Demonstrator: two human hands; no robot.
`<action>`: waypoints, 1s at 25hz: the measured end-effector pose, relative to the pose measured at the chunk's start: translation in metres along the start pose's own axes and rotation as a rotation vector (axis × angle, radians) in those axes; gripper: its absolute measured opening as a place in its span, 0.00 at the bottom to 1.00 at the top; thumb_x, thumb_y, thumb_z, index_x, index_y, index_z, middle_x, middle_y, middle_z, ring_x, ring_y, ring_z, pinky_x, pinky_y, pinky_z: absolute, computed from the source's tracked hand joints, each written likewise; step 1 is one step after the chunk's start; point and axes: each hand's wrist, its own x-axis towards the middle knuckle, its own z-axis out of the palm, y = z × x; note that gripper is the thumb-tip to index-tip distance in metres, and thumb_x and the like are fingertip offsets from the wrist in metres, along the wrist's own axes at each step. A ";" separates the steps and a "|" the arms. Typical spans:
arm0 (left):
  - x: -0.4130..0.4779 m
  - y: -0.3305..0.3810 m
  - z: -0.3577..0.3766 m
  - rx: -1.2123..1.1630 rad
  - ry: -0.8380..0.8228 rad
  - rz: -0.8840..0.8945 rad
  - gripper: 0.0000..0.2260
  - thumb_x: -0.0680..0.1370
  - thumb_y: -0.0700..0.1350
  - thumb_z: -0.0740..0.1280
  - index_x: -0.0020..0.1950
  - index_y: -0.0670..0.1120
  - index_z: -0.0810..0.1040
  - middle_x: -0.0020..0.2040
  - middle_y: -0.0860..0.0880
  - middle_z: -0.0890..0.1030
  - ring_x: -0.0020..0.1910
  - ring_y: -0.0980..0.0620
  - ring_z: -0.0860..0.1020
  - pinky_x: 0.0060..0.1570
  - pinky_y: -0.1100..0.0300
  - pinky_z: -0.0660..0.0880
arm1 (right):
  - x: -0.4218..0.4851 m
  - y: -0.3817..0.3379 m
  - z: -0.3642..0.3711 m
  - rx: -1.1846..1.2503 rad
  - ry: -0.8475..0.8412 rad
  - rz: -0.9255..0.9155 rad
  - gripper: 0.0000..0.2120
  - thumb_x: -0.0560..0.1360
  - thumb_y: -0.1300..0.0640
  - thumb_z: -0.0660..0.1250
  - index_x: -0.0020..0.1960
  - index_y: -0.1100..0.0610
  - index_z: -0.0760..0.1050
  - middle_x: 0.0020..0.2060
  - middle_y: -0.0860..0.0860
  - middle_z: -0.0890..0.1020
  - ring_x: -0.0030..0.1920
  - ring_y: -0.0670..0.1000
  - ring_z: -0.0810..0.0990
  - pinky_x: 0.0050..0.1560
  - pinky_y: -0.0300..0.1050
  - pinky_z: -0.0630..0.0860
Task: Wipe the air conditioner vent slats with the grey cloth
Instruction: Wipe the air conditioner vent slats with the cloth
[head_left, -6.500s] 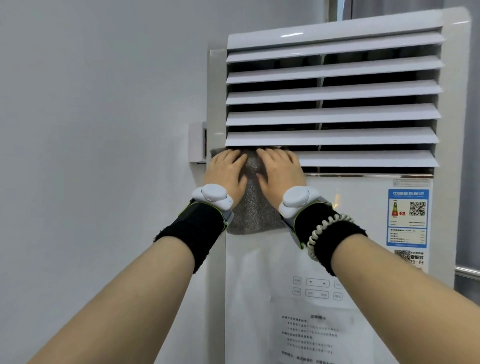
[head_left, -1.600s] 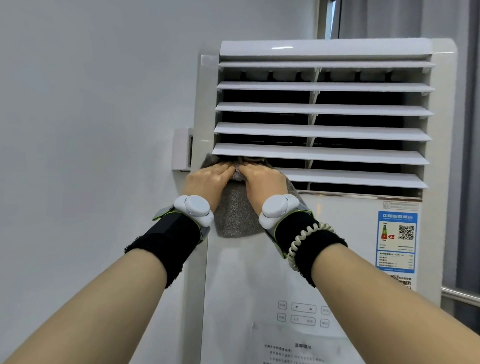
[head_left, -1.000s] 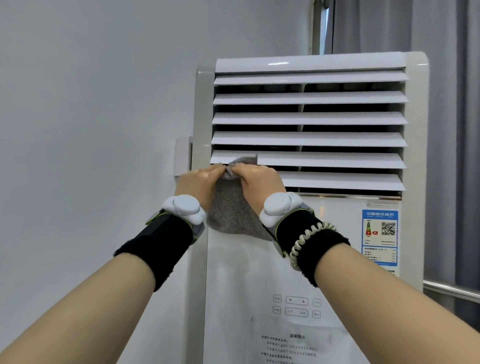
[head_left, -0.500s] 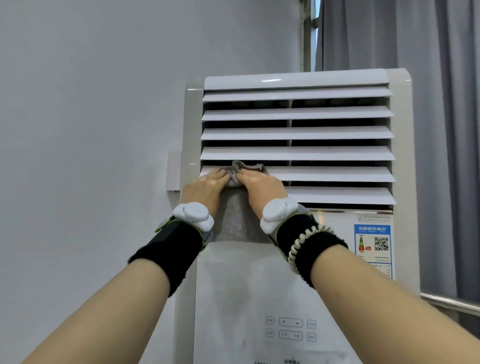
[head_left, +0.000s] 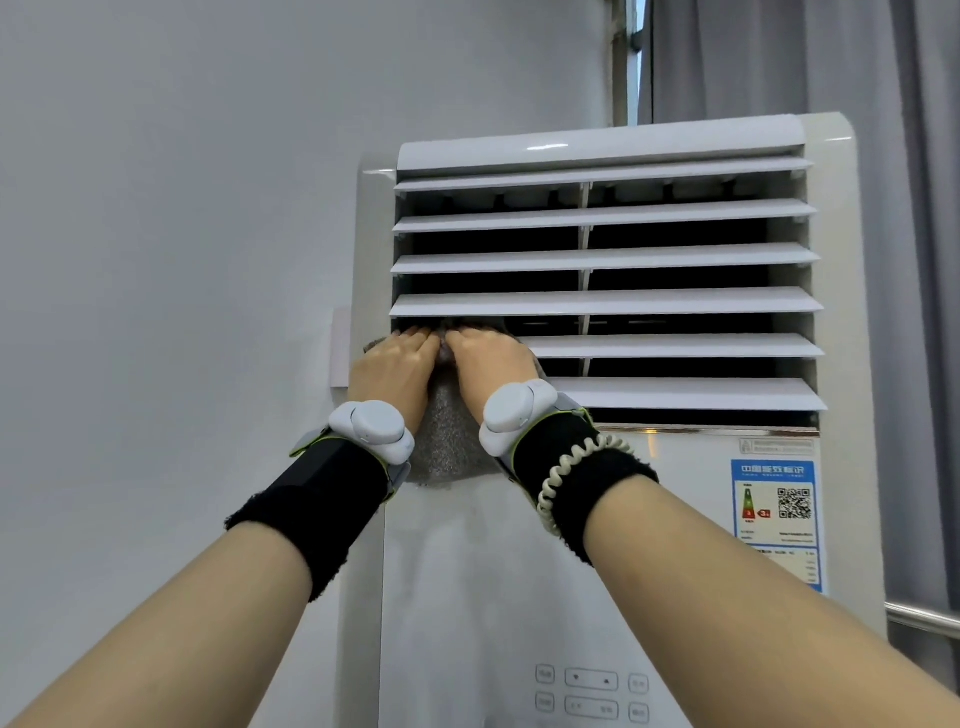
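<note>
Grey cloth (head_left: 451, 441) is pressed by left hand (head_left: 394, 366) and right hand (head_left: 488, 364), fingers curled closed on it, at the vent slats' (head_left: 649, 301) left end.

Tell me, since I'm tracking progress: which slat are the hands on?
The second slat from the bottom: the cloth covers its left end under both hands; the other slats are bare.

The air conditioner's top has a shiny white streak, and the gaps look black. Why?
Head view: the streak is glare from a light on the glossy top panel; the gaps between the slats lie in deep shadow, so nothing inside shows; the sticker's small print is blurred.
</note>
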 end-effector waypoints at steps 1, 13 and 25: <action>0.000 0.001 0.002 0.010 -0.009 -0.015 0.08 0.76 0.35 0.62 0.52 0.41 0.77 0.48 0.42 0.82 0.48 0.41 0.80 0.38 0.52 0.74 | 0.000 0.002 0.000 -0.002 -0.002 -0.005 0.13 0.79 0.63 0.53 0.58 0.59 0.72 0.57 0.55 0.80 0.57 0.57 0.78 0.50 0.51 0.76; 0.001 0.040 0.008 -0.084 0.033 -0.008 0.15 0.78 0.37 0.59 0.64 0.42 0.74 0.63 0.45 0.79 0.61 0.44 0.76 0.53 0.51 0.74 | -0.026 0.048 -0.006 0.026 0.037 -0.056 0.16 0.79 0.63 0.53 0.65 0.56 0.69 0.60 0.52 0.78 0.63 0.54 0.74 0.58 0.46 0.71; 0.006 0.120 0.014 -0.133 0.204 0.152 0.12 0.66 0.30 0.72 0.48 0.38 0.83 0.47 0.42 0.86 0.46 0.43 0.84 0.44 0.50 0.81 | -0.068 0.128 -0.017 0.063 0.101 -0.033 0.19 0.79 0.64 0.55 0.68 0.56 0.69 0.65 0.52 0.76 0.66 0.53 0.73 0.62 0.46 0.71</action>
